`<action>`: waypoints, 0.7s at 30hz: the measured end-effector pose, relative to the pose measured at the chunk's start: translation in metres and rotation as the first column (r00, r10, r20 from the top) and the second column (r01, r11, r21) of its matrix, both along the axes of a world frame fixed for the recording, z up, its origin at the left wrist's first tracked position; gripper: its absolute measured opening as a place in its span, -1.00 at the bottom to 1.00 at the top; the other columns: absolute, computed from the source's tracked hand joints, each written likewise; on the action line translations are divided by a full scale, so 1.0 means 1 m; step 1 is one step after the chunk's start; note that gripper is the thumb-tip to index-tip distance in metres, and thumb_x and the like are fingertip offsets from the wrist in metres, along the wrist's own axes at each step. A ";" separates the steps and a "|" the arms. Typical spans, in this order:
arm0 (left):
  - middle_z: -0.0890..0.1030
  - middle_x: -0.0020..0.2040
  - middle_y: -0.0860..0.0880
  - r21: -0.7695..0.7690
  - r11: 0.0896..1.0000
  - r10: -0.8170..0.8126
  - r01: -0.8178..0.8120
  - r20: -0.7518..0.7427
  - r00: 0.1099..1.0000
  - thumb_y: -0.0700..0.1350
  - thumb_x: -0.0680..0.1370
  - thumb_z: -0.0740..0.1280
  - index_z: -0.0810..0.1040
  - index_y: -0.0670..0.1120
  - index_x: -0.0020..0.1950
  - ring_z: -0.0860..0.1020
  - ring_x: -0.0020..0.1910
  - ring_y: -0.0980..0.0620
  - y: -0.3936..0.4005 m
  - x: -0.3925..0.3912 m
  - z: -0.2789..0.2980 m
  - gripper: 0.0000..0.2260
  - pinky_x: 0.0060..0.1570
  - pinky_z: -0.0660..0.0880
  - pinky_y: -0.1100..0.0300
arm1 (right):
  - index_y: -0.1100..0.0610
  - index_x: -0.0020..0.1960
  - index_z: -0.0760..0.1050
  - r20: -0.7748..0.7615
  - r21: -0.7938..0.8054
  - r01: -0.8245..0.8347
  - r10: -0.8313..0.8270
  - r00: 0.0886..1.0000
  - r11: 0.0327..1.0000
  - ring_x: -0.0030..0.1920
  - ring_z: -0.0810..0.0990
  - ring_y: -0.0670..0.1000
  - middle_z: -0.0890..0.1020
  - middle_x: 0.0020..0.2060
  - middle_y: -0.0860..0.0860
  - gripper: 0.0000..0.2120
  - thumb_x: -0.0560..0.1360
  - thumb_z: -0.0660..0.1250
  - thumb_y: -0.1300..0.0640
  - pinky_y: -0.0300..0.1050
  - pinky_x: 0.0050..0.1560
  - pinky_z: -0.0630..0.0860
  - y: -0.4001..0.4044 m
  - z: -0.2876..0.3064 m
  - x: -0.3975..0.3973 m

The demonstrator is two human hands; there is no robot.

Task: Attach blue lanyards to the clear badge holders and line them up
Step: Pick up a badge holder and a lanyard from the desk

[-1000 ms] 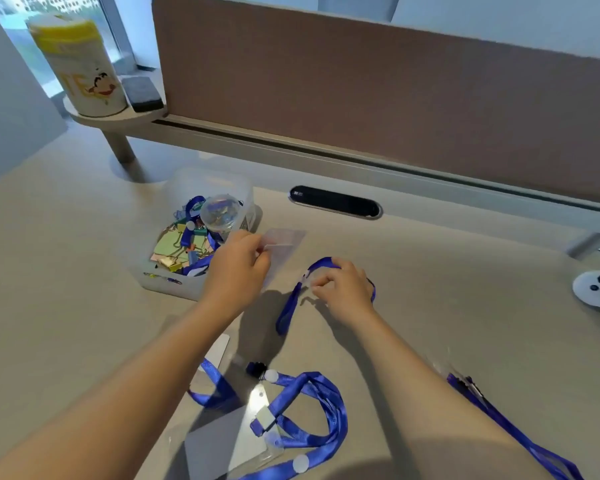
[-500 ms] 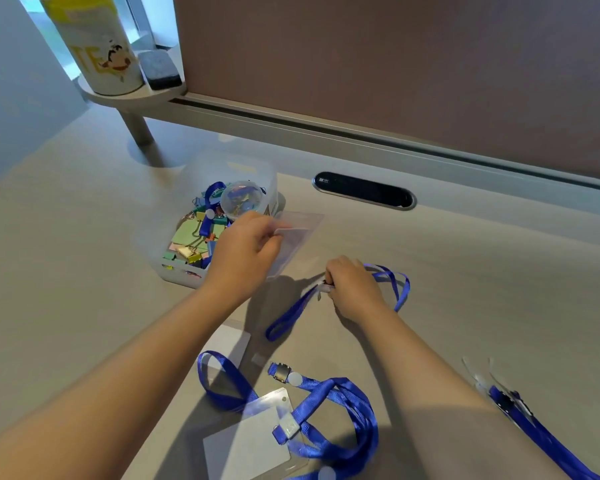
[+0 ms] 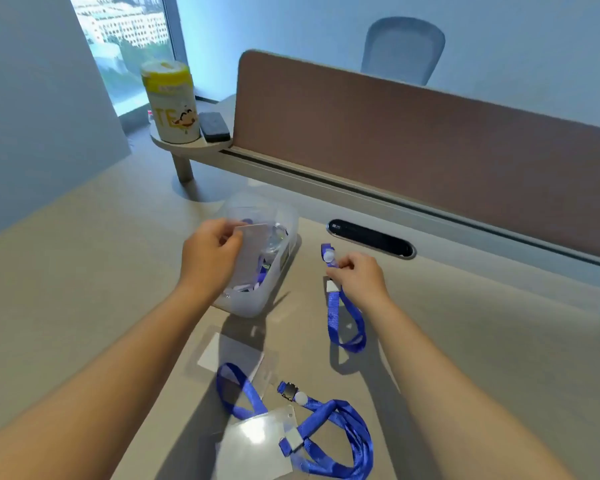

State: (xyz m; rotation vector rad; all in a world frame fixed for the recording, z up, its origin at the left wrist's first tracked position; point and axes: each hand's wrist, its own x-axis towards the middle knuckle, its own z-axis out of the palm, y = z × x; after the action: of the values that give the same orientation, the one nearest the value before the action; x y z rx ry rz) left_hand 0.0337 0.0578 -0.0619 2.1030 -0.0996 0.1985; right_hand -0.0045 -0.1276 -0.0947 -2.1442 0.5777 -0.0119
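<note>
My left hand (image 3: 210, 254) pinches a clear badge holder (image 3: 253, 251) by its edge and holds it upright over the plastic box. My right hand (image 3: 359, 277) grips a blue lanyard (image 3: 343, 320) near its clip end; the white snap sticks up above my fingers and the loop hangs down to the desk. Close to me lies a badge holder (image 3: 260, 441) clipped to a coiled blue lanyard (image 3: 347, 434). Another clear holder (image 3: 227, 355) lies flat beside it, with part of that lanyard's loop across it.
A translucent plastic box (image 3: 257, 299) with lanyards and clips stands under my left hand. A black cable slot (image 3: 371, 239) sits behind my right hand, before a brown divider panel (image 3: 412, 140). A wipes canister (image 3: 170, 102) and a dark eraser (image 3: 214, 126) stand on a small shelf.
My left hand has carried the clear holder back over the box. My right hand has lifted the lanyard's clip end off the desk. The camera has tilted upward.
</note>
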 end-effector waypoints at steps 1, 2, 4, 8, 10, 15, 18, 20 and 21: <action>0.58 0.01 -0.19 -0.002 1.000 0.027 -0.028 -0.009 1.000 -0.20 0.54 0.20 0.56 -0.20 0.11 0.43 -0.11 -0.06 0.008 0.002 0.003 -0.78 -0.20 0.38 0.18 | 0.10 -0.42 0.29 0.045 0.055 0.009 -0.012 0.999 0.998 -0.36 0.36 -0.01 0.41 -0.43 -0.02 -0.70 0.44 0.30 0.27 -0.17 -0.30 0.31 0.007 0.009 0.005; 0.59 0.05 -0.23 -0.003 0.999 0.052 -0.052 -0.020 0.998 -0.20 0.54 0.20 0.56 -0.20 0.11 0.44 -0.11 -0.07 0.017 0.004 0.006 -0.78 -0.17 0.38 0.15 | 0.09 -0.41 0.33 0.080 0.106 0.016 -0.025 0.996 0.994 -0.36 0.38 -0.04 0.43 -0.42 -0.04 -0.71 0.44 0.30 0.27 -0.17 -0.24 0.35 0.015 0.018 0.010; 0.58 0.09 -0.27 -0.005 0.996 0.091 -0.092 -0.041 0.995 -0.20 0.55 0.19 0.55 -0.22 0.14 0.43 -0.10 -0.07 0.034 0.009 0.014 -0.77 -0.15 0.35 0.14 | 0.06 -0.39 0.36 0.134 0.191 0.032 -0.059 0.989 0.981 -0.35 0.40 -0.06 0.46 -0.41 -0.05 -0.72 0.45 0.31 0.27 -0.13 -0.19 0.38 0.031 0.032 0.023; 0.57 0.11 -0.27 -0.014 0.992 0.126 -0.127 -0.055 0.990 -0.20 0.56 0.18 0.52 -0.24 0.17 0.41 -0.09 -0.06 0.067 0.026 0.024 -0.75 -0.18 0.32 0.13 | 0.05 -0.36 0.37 0.185 0.338 0.090 -0.160 0.970 0.937 -0.37 0.44 -0.06 0.49 -0.39 -0.02 -0.72 0.46 0.33 0.27 -0.14 -0.26 0.45 0.066 0.046 0.062; 0.56 0.09 -0.26 -0.007 0.992 0.125 -0.125 -0.060 0.990 -0.18 0.56 0.17 0.53 -0.22 0.16 0.42 -0.09 -0.06 0.082 0.040 0.023 -0.75 -0.20 0.34 0.12 | 0.06 -0.34 0.37 0.187 0.391 0.115 -0.202 0.961 0.913 -0.34 0.51 -0.05 0.53 -0.33 0.02 -0.74 0.47 0.33 0.27 -0.19 -0.29 0.49 0.083 0.043 0.082; 0.59 0.04 -0.25 0.004 0.994 0.106 -0.106 -0.077 0.991 -0.19 0.55 0.19 0.55 -0.22 0.13 0.44 -0.11 -0.05 0.104 0.070 0.011 -0.77 -0.34 0.35 0.21 | 0.10 -0.37 0.40 0.066 0.270 0.176 -0.200 0.978 0.947 -0.37 0.56 0.02 0.55 -0.36 0.03 -0.75 0.45 0.36 0.23 0.02 -0.05 0.58 0.111 0.011 0.116; 0.57 -0.03 -0.17 0.023 0.998 0.067 -0.066 -0.068 0.995 -0.20 0.56 0.18 0.55 -0.21 0.14 0.43 -0.11 -0.03 0.108 0.078 0.002 -0.77 -0.28 0.39 0.21 | 0.11 -0.44 0.32 -0.115 0.111 0.096 -0.083 0.990 0.989 -0.34 0.58 0.11 0.51 -0.42 0.09 -0.66 0.44 0.37 0.22 0.10 0.00 0.58 0.123 -0.016 0.122; 0.53 -0.06 -0.11 0.037 0.999 0.041 -0.038 -0.062 0.997 -0.20 0.55 0.18 0.54 -0.20 0.15 0.43 -0.11 -0.01 0.109 0.080 -0.002 -0.76 -0.36 0.36 0.28 | 0.16 -0.44 0.29 -0.215 0.001 0.002 -0.002 0.977 1.000 -0.21 0.58 0.18 0.49 -0.37 0.13 -0.65 0.43 0.38 0.21 0.15 0.02 0.59 0.128 -0.027 0.120; 0.55 -0.06 -0.13 0.046 0.999 0.030 -0.027 -0.051 0.998 -0.21 0.55 0.19 0.55 -0.20 0.14 0.43 -0.12 -0.01 0.109 0.080 -0.002 -0.77 -0.34 0.35 0.25 | 0.17 -0.44 0.28 -0.252 -0.040 -0.049 0.037 0.967 0.998 -0.24 0.55 0.16 0.45 -0.41 0.11 -0.64 0.44 0.37 0.20 0.13 -0.02 0.60 0.129 -0.030 0.118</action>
State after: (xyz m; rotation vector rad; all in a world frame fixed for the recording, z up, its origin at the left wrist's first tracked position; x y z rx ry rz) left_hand 0.1134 0.1665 -0.0640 2.1541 -0.0437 0.1602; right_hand 0.1137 0.0010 -0.1244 -2.2182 0.6823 0.2772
